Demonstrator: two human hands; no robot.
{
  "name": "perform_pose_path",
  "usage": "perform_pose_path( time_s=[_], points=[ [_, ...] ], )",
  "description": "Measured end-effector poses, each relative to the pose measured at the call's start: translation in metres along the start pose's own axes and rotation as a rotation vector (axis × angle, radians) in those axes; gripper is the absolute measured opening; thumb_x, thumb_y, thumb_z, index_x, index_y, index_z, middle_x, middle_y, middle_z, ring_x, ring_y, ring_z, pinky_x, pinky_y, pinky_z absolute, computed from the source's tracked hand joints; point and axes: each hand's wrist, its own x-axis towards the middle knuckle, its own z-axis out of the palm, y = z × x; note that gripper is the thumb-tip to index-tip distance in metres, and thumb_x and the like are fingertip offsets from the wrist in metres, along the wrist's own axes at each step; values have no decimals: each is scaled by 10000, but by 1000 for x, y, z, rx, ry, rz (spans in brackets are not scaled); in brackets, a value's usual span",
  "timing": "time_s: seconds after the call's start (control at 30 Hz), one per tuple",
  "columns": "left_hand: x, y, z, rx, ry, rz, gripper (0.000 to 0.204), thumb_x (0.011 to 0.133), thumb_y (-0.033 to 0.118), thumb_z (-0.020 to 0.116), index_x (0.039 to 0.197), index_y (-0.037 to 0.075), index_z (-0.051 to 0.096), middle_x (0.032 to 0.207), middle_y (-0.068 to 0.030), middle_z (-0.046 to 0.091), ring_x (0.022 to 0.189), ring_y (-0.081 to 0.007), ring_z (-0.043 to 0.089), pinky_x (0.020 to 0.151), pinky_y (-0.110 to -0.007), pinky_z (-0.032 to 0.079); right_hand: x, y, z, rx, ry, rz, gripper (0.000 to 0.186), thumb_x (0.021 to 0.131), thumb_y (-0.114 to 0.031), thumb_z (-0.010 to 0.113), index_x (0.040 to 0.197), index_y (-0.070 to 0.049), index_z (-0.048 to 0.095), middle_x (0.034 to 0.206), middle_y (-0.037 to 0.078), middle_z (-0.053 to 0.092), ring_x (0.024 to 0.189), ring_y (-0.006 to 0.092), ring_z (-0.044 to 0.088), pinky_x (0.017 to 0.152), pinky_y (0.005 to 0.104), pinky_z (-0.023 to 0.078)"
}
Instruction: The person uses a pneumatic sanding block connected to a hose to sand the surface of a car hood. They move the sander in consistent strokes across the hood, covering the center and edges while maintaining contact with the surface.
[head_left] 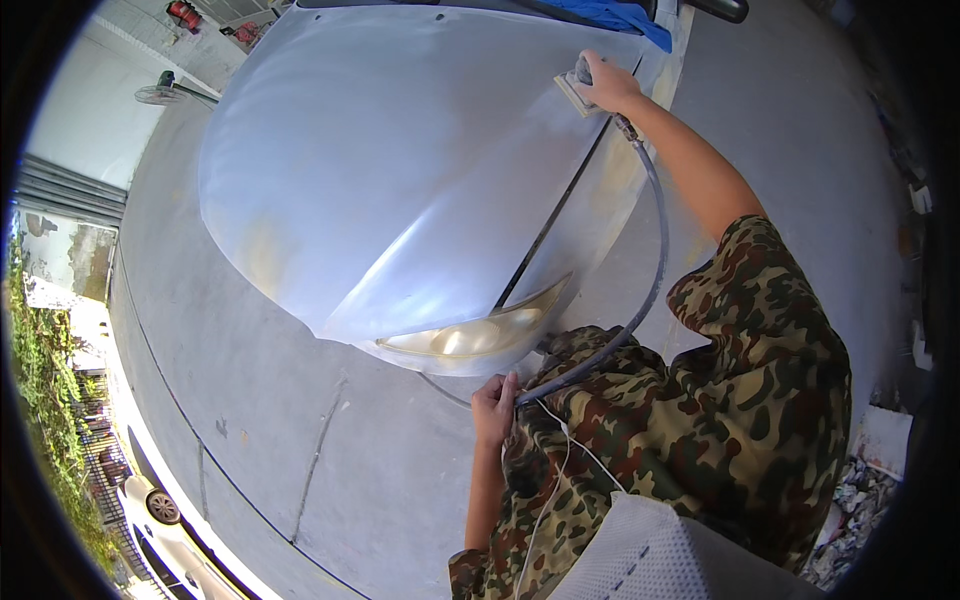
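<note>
My right hand [610, 84] is wrapped around an air sander [571, 93]. Its flat pad rests on the far right edge of a dull silver-grey car hood [370, 150], beside the dark gap along the fender [612, 200]. From the sander's fitting a grey air hose [660, 225] loops down past my right arm and back across my front. Lower down, in front of the headlight [465, 335], my left hand [492, 408] is closed around this hose near my body. Yellowish patches show on the hood's front and on the fender.
Blue sheeting [610, 16] covers the windshield area, with a side mirror [722, 8] beyond. Grey concrete floor [270, 420] surrounds the car. A fan [160, 93] stands at the far left, a white car [165, 530] at the lower left, and rubble [850, 510] lies at the right.
</note>
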Motion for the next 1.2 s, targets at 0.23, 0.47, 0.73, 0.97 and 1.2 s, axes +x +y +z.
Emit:
perform_pose_path(
  time_s=[0.23,0.47,0.73,0.97,1.2],
  points=[
    [-20,16,5,-154,90,-67,405,1051,288,645,807,-34,670,660,-10,584,660,-82,478,610,-290,432,52,26,-11,-12,30,110,723,864,-414,744,1459,-152,429,1230,244,650,1121,451,645,966,509,518],
    [-16,36,-12,-204,58,-106,409,1052,291,647,800,-31,669,659,1,575,657,-77,470,605,-279,415,-5,-32,-28,-16,26,-15,675,875,-383,737,1450,-187,441,1311,249,576,1133,452,630,980,488,514],
    [-29,48,-36,-278,146,-85,430,1043,326,650,791,-20,676,657,-6,557,647,-86,471,599,-287,407,-30,-46,-47,-34,37,5,659,885,-390,733,1450,-216,442,1308,210,548,1121,459,628,962,502,513],
    [-48,12,-63,-360,233,-72,449,1030,372,633,798,-9,688,630,-36,558,628,-106,488,599,-313,423,-4,-33,-34,9,19,-78,716,790,-319,805,1398,-90,506,1289,229,612,1204,426,595,1026,469,477],
    [-58,25,-84,-331,329,1,491,1034,415,607,805,-13,679,632,-34,542,648,-109,484,604,-331,417,-33,-86,-62,193,148,-217,682,777,-231,822,1373,-35,555,1294,198,635,1240,381,594,1070,431,456]
  ],
)
